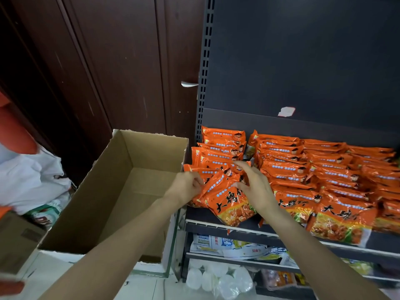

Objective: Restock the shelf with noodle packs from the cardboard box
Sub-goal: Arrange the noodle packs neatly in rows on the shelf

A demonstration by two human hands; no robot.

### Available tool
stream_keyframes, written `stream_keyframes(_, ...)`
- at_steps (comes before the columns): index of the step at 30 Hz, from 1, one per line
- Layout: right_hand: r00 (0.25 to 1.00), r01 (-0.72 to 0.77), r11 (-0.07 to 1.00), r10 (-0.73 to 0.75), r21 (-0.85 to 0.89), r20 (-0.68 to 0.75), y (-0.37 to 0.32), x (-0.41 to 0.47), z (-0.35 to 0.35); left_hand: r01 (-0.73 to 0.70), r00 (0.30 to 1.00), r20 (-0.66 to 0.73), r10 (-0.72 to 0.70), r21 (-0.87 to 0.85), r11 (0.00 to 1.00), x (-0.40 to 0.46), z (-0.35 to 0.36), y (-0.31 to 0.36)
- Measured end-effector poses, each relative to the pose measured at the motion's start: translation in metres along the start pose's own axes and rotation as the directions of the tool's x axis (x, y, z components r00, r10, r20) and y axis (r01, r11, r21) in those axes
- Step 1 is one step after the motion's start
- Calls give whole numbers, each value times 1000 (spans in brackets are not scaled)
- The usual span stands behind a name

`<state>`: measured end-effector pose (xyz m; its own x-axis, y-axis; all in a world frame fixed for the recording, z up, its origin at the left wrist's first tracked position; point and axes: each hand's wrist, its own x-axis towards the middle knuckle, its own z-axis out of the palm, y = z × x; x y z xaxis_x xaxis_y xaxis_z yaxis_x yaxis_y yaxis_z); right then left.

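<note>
A dark wooden door (121, 68) with a silver handle (188, 84) is standing behind, while white plastic bags (32, 180) are lying left and clear cups (218, 280) are sitting below.

Box (121, 191) left of shelf (238, 231); noodle packs (303, 169) on shelf, door (108, 61) behind box.
</note>
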<state>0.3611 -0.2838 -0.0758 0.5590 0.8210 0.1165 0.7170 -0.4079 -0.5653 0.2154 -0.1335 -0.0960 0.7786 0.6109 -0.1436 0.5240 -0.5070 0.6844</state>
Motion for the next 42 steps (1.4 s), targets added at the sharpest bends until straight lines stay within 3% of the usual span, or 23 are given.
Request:
stream_keyframes(2, 1000, 9, 1000, -9, 14, -4, 0, -1, 0, -28, 999, -38, 25, -63, 998, 2, -9, 7)
stream_keyframes(7, 1000, 8, 1000, -8, 23, 2, -4, 1, -3, -37, 960, 278, 16, 71, 997, -1, -1, 8)
stream_keyframes(11, 1000, 26, 1000, -26, 1, 12, -6, 1, -6, -41, 982, 185, 22, 98, 994, -3, 6, 6)
stream_keyframes(16, 998, 27, 1000, -27, 6, 58, -2, -1, -13, 7, 997, 75, -1, -79, 997, -9, -4, 9)
stream_keyframes(28, 999, -48, 998, 47, 43, 15, -3, -4, -22, -83, 997, -15, 82, -145, 986, -11, -18, 21)
stream_keyframes(33, 990, -112, 993, 109, 25, 89, -4, -10, -7, -72, 995, -70, 72, -5, 997, -9, -21, 13)
stream_keyframes(36, 988, -118, 992, 122, -46, 98, -5, -13, 0, 4, 998, -61, 3, 119, 993, -11, -20, 11)
stream_keyframes(42, 998, 42, 927, -17, -374, 68, 2, -12, 7, 45, 997, 57, -45, 13, 999, -8, -18, 9)
